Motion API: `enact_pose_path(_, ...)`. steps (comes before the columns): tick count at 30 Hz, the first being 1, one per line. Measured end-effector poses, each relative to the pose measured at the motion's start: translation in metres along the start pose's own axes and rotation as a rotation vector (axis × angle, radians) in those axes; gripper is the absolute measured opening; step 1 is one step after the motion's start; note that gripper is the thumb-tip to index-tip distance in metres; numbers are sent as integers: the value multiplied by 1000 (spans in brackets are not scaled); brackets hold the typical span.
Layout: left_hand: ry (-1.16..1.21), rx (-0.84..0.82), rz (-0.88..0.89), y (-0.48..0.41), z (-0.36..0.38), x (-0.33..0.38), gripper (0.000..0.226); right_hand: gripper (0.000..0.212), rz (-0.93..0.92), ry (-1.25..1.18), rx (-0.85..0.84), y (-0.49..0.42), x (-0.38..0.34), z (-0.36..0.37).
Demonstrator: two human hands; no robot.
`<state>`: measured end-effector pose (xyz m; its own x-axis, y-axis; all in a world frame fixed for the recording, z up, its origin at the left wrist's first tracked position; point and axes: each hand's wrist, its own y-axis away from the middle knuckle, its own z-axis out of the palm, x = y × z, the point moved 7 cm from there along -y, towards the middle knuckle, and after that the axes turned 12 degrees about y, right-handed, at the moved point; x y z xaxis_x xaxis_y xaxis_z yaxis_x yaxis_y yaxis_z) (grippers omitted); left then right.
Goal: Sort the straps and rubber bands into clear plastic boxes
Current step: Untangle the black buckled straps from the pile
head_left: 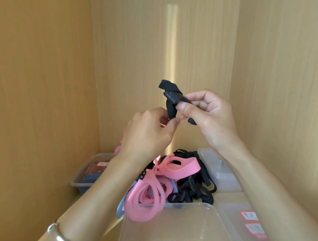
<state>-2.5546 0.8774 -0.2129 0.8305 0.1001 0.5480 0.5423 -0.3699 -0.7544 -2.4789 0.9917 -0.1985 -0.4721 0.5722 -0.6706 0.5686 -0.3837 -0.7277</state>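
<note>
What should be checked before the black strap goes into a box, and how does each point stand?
1. Right hand grips black strap: ok.
2. Left hand pinches its lower end: ok.
3. Strap lifted clear of the pile: ok.
4. Near clear box open, with room: ok.
5. Which box takes black straps: cannot tell.

head cam | looks forward-down | close over hands [182, 119]

Warm, soft light (bright streak on the back panel [170, 47]), edges bowed.
</note>
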Motion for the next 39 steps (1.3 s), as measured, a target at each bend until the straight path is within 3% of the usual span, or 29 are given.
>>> enact_pose_path(3,-10,8,54,-2,-6,9,20,20,-52,-16,-17,1,-10,2)
enact_pose_path(8,397,-70,-23,0,-3,19,26,21,-138,-41,83,2,-27,-9)
enact_pose_path(13,584,-66,-66,0,0,19,17,19,-113,-14,211,0,-21,-21)
enact_pose_path(16,467,-117,-72,-3,4,12,12,22,-97,101,263,-1,-14,-23)
enact_pose_path(22,-159,-159,97,-4,4,7,25,26,-165,386,342,0,-13,-31)
enact_pose_path(27,-233,-156,195,-5,0,8,39,6,-181,633,379,-6,-3,-43)
enact_pose_path(31,-141,-134,217,-6,-2,6,18,12,-183,914,257,-9,8,-31)
enact_pose_path(35,-141,-35,272,-12,-13,0,15,11,-126,1008,-51,-8,26,-5)
enact_pose_path(37,-172,-84,228,-14,-14,-5,16,11,-117,1012,-226,-5,28,7)
enact_pose_path(39,-226,-237,150,-13,-10,-12,17,10,-67,1002,-423,0,32,17)
